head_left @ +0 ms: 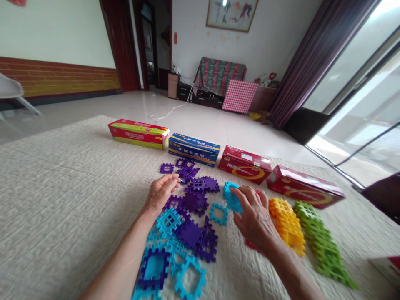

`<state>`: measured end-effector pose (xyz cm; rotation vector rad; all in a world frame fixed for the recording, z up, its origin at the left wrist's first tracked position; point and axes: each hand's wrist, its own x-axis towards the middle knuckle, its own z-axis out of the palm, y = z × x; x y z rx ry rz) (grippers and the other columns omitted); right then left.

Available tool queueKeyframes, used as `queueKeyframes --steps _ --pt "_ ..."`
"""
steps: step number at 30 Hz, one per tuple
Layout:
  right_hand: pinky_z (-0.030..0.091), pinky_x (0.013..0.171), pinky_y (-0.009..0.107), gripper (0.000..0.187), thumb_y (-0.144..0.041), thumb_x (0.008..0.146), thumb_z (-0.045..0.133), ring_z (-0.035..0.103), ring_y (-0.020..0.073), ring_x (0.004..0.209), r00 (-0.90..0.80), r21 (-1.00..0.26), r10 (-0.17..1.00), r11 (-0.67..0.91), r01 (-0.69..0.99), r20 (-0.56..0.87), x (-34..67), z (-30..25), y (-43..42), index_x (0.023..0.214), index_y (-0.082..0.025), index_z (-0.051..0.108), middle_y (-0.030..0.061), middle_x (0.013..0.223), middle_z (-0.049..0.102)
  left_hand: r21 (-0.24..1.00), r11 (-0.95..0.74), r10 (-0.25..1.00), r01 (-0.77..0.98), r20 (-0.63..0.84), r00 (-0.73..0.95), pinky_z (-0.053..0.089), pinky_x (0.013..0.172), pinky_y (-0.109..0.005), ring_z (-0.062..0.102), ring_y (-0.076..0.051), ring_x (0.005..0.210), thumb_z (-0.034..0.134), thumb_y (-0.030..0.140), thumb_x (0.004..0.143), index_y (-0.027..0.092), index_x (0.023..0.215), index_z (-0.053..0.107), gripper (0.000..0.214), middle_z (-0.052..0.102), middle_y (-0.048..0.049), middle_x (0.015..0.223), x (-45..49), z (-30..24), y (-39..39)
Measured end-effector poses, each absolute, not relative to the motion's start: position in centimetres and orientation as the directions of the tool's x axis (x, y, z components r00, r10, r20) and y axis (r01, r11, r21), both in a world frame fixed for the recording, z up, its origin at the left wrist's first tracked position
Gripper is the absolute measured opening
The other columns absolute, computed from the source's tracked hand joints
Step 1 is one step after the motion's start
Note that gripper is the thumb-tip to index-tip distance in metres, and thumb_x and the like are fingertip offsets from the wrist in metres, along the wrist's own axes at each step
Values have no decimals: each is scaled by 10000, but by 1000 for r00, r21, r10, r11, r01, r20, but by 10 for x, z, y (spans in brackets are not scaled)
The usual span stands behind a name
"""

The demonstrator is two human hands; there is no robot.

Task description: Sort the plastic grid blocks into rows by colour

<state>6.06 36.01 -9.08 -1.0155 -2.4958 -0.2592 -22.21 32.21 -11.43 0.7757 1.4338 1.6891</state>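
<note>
My left hand point(163, 192) hovers at the left edge of the purple interlocking tiles point(191, 234), its thumb and fingers pinched together. Whatever lies between those fingertips is too small to make out. With its fingers bent, my right hand point(253, 214) grips a light blue tile point(231, 199) at the top of a small blue group. A light blue frame piece point(218, 213) rests flat between the hands. Nearer to me, light blue tiles point(190, 277) lie mixed with purple ones. Red tiles point(252, 246) are mostly hidden beneath my right hand.
Overlapping rows of yellow tiles point(287, 227) and green tiles point(325, 246) lie at the right. Behind stand a red-and-yellow box point(139, 133), a blue box point(193, 149) and two dark red boxes point(245, 164). Everything sits on a beige quilted mat point(78, 187).
</note>
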Motion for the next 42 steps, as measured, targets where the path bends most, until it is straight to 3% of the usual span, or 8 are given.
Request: queueKeyframes --steps 17,20,23,31,42 --pt "218 1053 584 558 -137 755 554 415 319 1235 -625 -37 636 714 700 452 57 -84 352 1299 -206 455 139 1304 496 988 -59 864 -142 -21 -504 490 682 -274 650 -167 776 749 455 620 152 963 703 460 729 -85 925 -223 -118 322" --pt "306 1016 501 452 -144 791 538 480 278 1153 -630 -93 609 750 654 482 48 -79 341 1238 -201 508 116 1231 549 987 -58 861 -148 -26 -508 490 673 -273 651 -168 762 756 453 602 149 949 706 464 730 -83 909 -223 -116 322" --pt "382 905 407 323 -147 846 501 531 238 1043 -671 -148 608 778 611 425 36 -78 328 1154 -218 563 80 1138 611 986 -63 859 -154 -25 -512 486 667 -265 649 -162 753 759 448 598 144 950 705 469 731 -81 900 -222 -116 322" --pt "382 785 342 213 -134 883 466 530 213 895 -694 -201 704 710 675 155 26 -83 314 1020 -203 613 68 943 613 991 -56 866 -125 -14 -500 480 669 -247 646 -149 766 728 446 650 143 989 691 457 727 -72 916 -223 -118 322" --pt "342 757 318 143 -178 934 448 515 184 836 -713 -285 670 739 611 208 26 -92 318 943 -213 586 33 869 589 993 -56 872 -102 -1 -489 483 678 -246 647 -152 770 725 453 657 149 987 687 450 728 -71 919 -223 -119 322"
